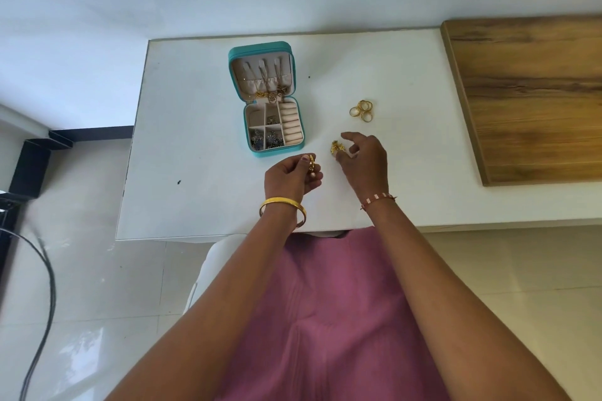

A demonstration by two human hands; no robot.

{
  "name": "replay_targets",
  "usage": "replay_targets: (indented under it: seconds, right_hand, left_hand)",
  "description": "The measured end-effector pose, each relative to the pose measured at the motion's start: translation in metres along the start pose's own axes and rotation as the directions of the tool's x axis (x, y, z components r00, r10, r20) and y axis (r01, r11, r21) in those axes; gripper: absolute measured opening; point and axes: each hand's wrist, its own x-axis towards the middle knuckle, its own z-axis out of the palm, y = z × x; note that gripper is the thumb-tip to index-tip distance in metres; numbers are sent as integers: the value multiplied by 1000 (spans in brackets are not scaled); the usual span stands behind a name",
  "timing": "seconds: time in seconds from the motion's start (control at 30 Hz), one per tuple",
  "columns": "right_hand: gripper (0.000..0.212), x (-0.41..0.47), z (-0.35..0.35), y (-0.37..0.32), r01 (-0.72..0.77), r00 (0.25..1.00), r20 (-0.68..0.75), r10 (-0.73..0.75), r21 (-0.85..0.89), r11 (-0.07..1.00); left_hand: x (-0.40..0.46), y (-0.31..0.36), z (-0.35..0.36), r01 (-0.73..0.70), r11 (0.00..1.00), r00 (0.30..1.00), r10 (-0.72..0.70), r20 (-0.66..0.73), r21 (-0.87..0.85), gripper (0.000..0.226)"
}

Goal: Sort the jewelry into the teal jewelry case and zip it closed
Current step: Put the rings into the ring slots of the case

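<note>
The teal jewelry case (294,147) lies open on the white table (202,153), lid propped back with gold necklaces hanging inside it. Its tray holds dark earrings in the small compartments and bare ring rolls on the right. My left hand (291,176) pinches a small gold piece (311,163) just in front of the case. My right hand (365,158) reaches over a small heap of gold jewelry (336,147), its thumb and fingers spread around the heap. A cluster of gold rings (361,110) lies farther back on the right.
A wooden board (534,98) covers the table's right end. The table's left edge (130,153) drops to the tiled floor, where a black frame (35,156) and cables (45,286) sit. My lap in pink cloth (325,319) is below the front edge.
</note>
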Motion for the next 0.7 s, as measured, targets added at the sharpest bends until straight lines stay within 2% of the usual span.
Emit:
replay_targets:
  seconds: [0.07,0.17,0.33,0.4,0.53,0.6,0.7]
  right_hand:
    - [36,3,5,-3,60,998,24,-58,-88,994]
    - [24,8,7,-3,118,993,31,-114,-214,970]
    - [18,8,5,-3,175,985,52,-167,-246,953]
    - [17,4,2,-4,140,990,49,-135,-147,979]
    - [11,-10,-6,-14,18,996,81,-33,169,985]
    - [10,-18,-10,-21,-52,988,153,3,314,948]
    - [11,-30,-20,-35,-177,958,285,19,540,823]
  left_hand:
    - [0,1,0,0,1000,1000,-1,12,19,20]
    - [0,1,-3,-9,999,999,8,39,34,19]
    - [-4,1,-12,-8,1000,997,9,74,-14,24]
    - [-6,2,-15,-10,999,996,14,92,-44,25]
    - [-12,4,-20,4,993,994,8,106,-116,25]
    - [-14,6,-22,39,982,992,-16,122,-184,25]
    - [-18,12,-25,77,958,988,-37,149,-276,24]
